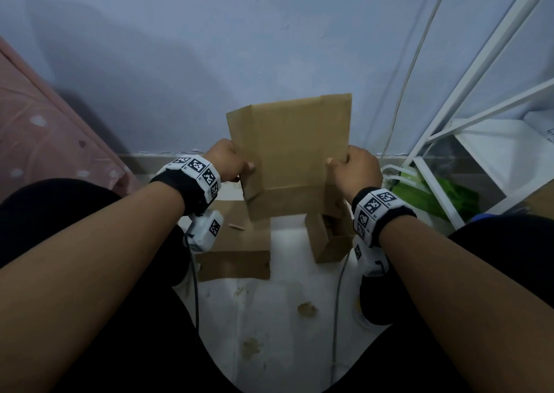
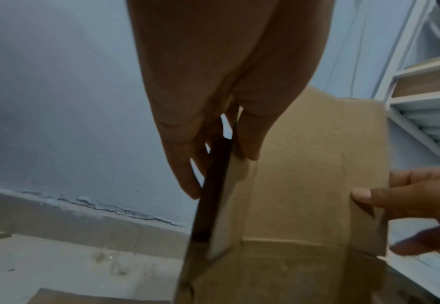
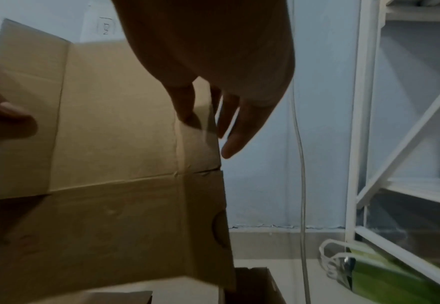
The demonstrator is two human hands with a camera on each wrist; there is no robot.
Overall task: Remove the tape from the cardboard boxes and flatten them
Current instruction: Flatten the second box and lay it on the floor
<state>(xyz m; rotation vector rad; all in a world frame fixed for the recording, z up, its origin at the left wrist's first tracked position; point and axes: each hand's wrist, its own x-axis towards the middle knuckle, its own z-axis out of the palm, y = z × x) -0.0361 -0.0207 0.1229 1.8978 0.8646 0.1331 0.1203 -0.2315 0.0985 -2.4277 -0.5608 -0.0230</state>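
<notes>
I hold a brown cardboard box (image 1: 290, 149) upright in front of me, above the floor, its walls pressed nearly flat. My left hand (image 1: 227, 161) pinches its left edge, thumb on the near face and fingers behind, as the left wrist view shows (image 2: 218, 168). My right hand (image 1: 353, 170) pinches the right edge the same way (image 3: 211, 131). The box's near face (image 3: 114, 133) shows fold creases and no tape that I can make out. Its lower flaps hang down, still partly spread.
On the floor lie a flattened cardboard piece (image 1: 239, 251) at the left and a small open box (image 1: 329, 236) at the right. A white shelf frame (image 1: 479, 122) and a green bag (image 1: 425, 194) stand to the right. Pink bedding (image 1: 45, 140) is on the left.
</notes>
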